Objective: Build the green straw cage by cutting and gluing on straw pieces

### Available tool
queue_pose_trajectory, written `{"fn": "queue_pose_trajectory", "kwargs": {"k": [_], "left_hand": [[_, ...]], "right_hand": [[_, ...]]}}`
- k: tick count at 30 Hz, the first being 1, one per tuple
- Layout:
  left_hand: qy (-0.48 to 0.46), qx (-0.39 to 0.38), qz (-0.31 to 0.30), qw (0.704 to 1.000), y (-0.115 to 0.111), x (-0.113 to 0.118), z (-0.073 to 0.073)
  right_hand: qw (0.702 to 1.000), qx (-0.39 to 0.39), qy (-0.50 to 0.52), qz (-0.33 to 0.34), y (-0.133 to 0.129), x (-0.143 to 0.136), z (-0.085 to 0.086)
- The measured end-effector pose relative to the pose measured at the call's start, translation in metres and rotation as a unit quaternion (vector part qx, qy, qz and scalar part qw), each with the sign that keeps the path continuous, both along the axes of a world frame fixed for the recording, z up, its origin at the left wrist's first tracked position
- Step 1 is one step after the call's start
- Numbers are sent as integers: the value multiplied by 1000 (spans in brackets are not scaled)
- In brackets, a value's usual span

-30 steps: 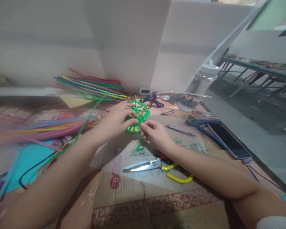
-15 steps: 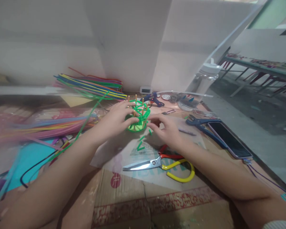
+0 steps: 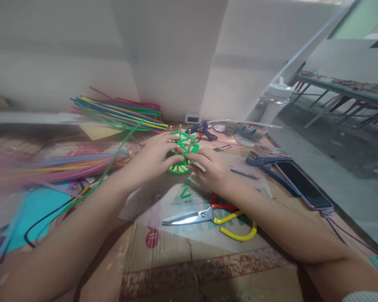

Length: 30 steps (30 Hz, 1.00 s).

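Note:
A small green woven basket frame (image 3: 185, 147) with upright wooden sticks stands in the middle of the cardboard-covered table (image 3: 208, 268). My left hand (image 3: 153, 157) grips its left side, thumb and fingers wrapped on the green base. On the basket's right side, my right hand (image 3: 208, 167) has its fingertips pinched against the green strips. A long green strip (image 3: 113, 157) trails from the basket away to the left. Short green strip offcuts (image 3: 185, 193) lie just below my hands.
Scissors with yellow and red handles (image 3: 208, 218) lie in front of my right wrist. A phone (image 3: 302, 184), blue pliers (image 3: 264, 163), a blue glue gun (image 3: 203, 131) and a clear bottle (image 3: 271, 105) sit at the right. Bundles of coloured strips (image 3: 119, 113) lie at the left and back.
My right hand pulled away to the right of the basket half a second ago and has now come back against its right side. My left hand has stayed on the basket.

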<state>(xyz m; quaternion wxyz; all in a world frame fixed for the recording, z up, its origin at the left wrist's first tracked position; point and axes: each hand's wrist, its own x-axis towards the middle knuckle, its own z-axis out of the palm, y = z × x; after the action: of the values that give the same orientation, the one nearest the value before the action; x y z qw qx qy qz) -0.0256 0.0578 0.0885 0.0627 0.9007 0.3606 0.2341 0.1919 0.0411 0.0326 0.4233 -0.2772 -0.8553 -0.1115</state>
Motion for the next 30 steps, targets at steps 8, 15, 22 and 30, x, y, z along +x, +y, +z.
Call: {"fn": "queue_pose_trajectory", "kwargs": {"k": [8,15,22,30], "left_hand": [[-14,2,-10,1000,-2,1,3],[-12,-1,-7,1000,-3,1,3],[-16,-4,-6,1000,-3,2,4],[-35,-14,-5,999,-2,-1,1]], "right_hand": [[997,-48,47,23,-3,0,2],[997,-64,36,22,-2,3,0],[998,-56,23,10,0,0,1],[962,-242,124,-13,-12,0,-1]]}}
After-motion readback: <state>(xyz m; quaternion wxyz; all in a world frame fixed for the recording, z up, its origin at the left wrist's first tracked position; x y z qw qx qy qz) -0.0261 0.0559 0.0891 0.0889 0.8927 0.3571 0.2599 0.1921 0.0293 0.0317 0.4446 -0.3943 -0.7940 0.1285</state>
